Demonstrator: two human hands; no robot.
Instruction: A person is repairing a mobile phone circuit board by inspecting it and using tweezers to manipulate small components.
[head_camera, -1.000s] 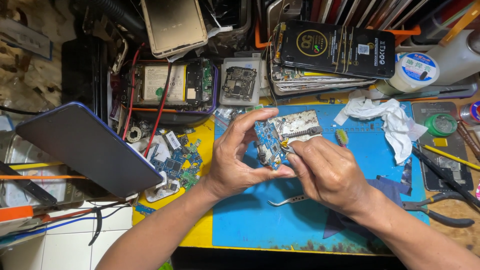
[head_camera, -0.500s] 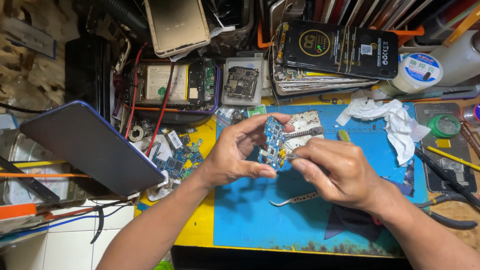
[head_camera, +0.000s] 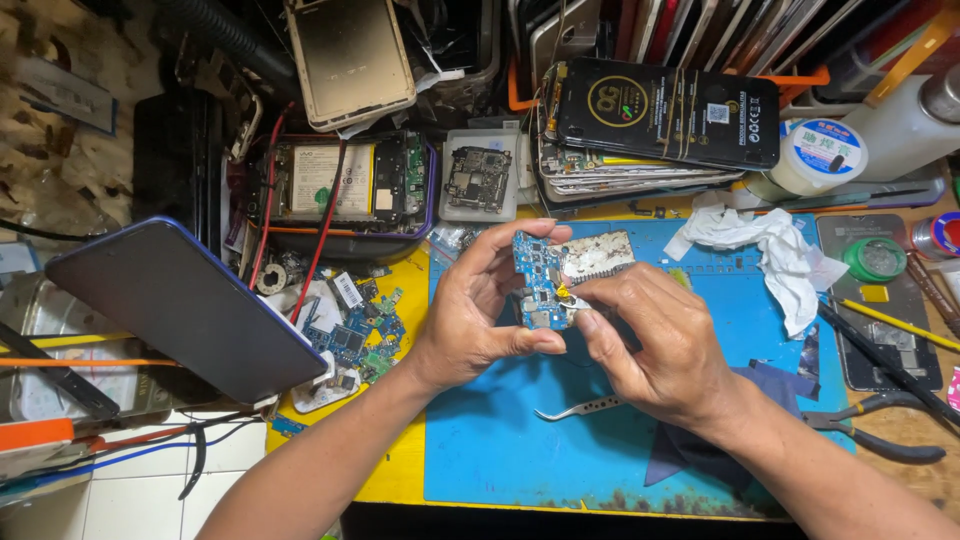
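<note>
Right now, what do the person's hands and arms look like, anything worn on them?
Both are bare: the left hand and right hand wear no gloves, rings or watch that show. The forearms are uncovered to the picture's edge, with no sleeves, straps or cables on them.

One head-worn camera looks steeply down from above and just behind the hands, facing the far edge of the bench. It sits close: the left hand (head_camera: 470, 320) and right hand (head_camera: 665, 345) fill the centre, forearms entering from the bottom edge. The blue mat (head_camera: 500, 450) lies under them; stacked phones (head_camera: 660, 120) lie beyond them, near the top edge.
</note>
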